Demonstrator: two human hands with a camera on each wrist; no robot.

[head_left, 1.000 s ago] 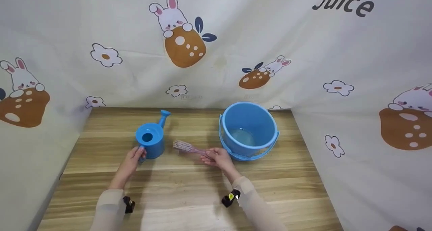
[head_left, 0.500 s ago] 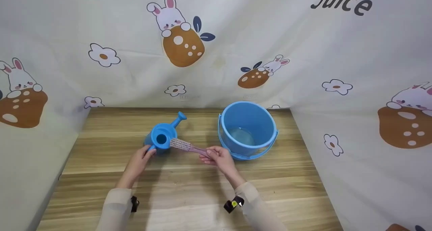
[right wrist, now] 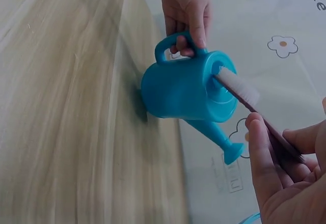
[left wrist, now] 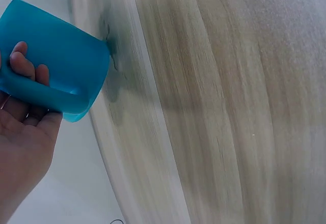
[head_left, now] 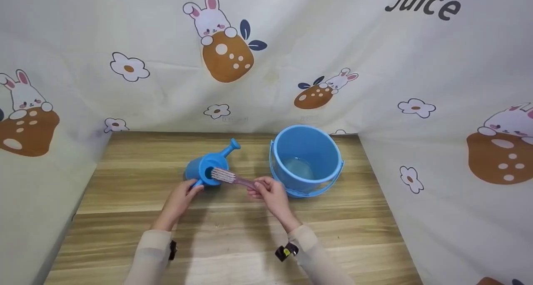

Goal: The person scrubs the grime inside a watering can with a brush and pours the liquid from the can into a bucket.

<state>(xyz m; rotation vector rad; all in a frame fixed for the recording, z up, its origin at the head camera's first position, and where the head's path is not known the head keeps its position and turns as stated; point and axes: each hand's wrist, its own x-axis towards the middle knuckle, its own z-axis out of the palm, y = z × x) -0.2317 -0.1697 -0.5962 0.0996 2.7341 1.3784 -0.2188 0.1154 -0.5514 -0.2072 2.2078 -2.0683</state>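
My left hand (head_left: 178, 201) grips the handle of a blue watering can (head_left: 193, 170), its fingers curled through the loop in the left wrist view. The can leans over to the right, so its round top opening faces the brush. My right hand (head_left: 274, 196) pinches the handle of a mauve brush (head_left: 245, 182) between thumb and fingers. Pale bristles (right wrist: 242, 87) cover the brush head, whose tip sits right at the can's opening in the right wrist view. The can's spout (head_left: 231, 147) points toward the back right.
A blue bucket (head_left: 329, 143) with a little clear liquid at its bottom stands just beyond my right hand, its handle lowered at the front. The wood-grain table (head_left: 233, 235) is bordered by a pale cloth (head_left: 166, 97) printed with rabbits and flowers.
My left hand has carried the watering can to the right and tilted it toward the brush. The brush tip, earlier apart from the can, now meets its opening. The right hand barely moved.
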